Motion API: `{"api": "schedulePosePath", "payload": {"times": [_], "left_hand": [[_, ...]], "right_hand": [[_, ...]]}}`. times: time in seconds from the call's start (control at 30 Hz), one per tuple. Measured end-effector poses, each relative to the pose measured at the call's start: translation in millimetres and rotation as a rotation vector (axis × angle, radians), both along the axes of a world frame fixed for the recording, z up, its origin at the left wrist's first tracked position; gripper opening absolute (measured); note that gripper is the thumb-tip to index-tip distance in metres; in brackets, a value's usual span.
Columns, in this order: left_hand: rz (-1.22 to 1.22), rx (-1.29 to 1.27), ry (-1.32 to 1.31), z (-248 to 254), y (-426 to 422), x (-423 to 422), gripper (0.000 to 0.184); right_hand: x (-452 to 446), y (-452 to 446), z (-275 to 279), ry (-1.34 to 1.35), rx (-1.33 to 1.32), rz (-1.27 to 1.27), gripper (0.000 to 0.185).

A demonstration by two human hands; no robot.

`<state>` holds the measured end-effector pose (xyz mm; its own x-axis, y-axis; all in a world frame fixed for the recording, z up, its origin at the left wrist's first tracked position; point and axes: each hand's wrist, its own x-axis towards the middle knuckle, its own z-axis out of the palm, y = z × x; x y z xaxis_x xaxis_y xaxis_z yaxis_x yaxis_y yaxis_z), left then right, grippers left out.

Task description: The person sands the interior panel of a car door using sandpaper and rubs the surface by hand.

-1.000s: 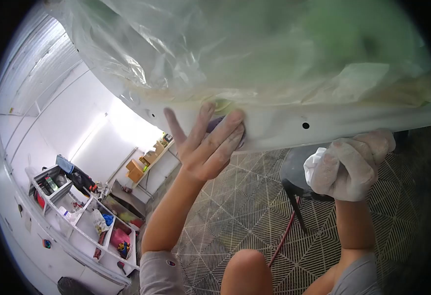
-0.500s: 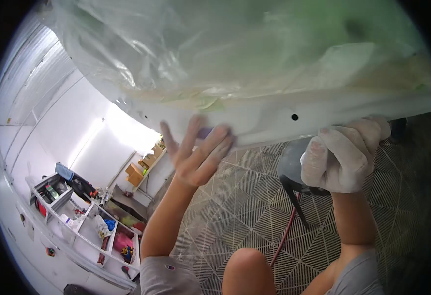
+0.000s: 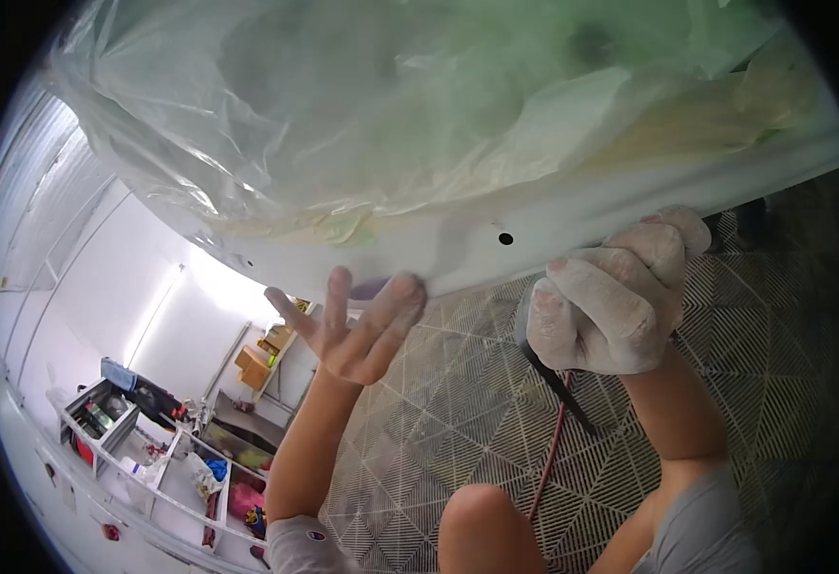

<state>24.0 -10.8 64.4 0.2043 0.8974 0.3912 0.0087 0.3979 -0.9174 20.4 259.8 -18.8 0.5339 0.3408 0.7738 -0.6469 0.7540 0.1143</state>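
My left hand (image 3: 357, 330) lies against the lower band of a white panel (image 3: 448, 258), fingers spread. Under those fingers shows a purple pad (image 3: 369, 288), pressed to the panel; most of it is covered. My right hand (image 3: 611, 304), in a whitish dusty glove, is closed with its fingers curled, close beside the panel's lower edge. What it holds, if anything, is hidden. Crinkled clear plastic sheeting (image 3: 391, 124) drapes over the upper part, with a strip of yellowish tape (image 3: 630, 158) along its border. A dark round hole (image 3: 505, 239) pierces the panel between my hands.
A dark stool (image 3: 565, 397) stands partly behind my right hand, near a red hose (image 3: 547, 469) on the patterned floor (image 3: 410, 430). At the left is a divided shelf (image 3: 166, 459) with supplies; cardboard boxes (image 3: 253, 365) stand beyond. My knee (image 3: 486, 526) is below.
The view has shifted, and both hands and the panel appear further left. The left hand remains spread over the purple pad on the panel; the right hand stays closed near the edge.
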Motion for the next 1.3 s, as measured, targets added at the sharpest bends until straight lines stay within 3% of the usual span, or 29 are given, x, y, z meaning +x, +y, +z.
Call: {"api": "schedulePosePath", "payload": {"times": [0.17, 0.37, 0.5, 0.57, 0.63, 0.77, 0.93, 1.1, 1.3], "left_hand": [[-0.013, 0.035, -0.022, 4, 71, 18, 0.019], [0.125, 0.14, -0.064, -27, 37, 12, 0.01], [0.027, 0.158, -0.086, -15, 95, 21, 0.012], [0.032, 0.21, -0.145, -20, 89, 19, 0.016], [0.009, 0.093, 0.024, -27, 44, 4, 0.014], [0.03, 0.072, -0.045, -22, 1, -5, 0.018], [-0.014, 0.027, -0.187, 1, 73, 13, 0.023], [0.007, 0.162, -0.012, -15, 30, 6, 0.01], [-0.021, 0.255, -0.172, 0, 69, 19, 0.015]], "right_hand": [[3, 0, 2, -0.055, 0.066, -0.044, 0.019], [4, 1, -2, -0.049, 0.065, -0.004, 0.019], [0, -3, 8, -0.011, -0.006, 0.026, 0.021], [-2, -3, 10, 0.041, -0.06, 0.023, 0.022], [0, 0, 7, 0.037, -0.03, 0.026, 0.022], [-1, 2, 5, 0.042, -0.012, 0.013, 0.022], [-3, 0, 7, 0.028, -0.035, -0.004, 0.024], [-6, -1, 5, 0.044, -0.054, -0.015, 0.027], [-8, -2, 5, 0.015, -0.042, -0.042, 0.027]]}}
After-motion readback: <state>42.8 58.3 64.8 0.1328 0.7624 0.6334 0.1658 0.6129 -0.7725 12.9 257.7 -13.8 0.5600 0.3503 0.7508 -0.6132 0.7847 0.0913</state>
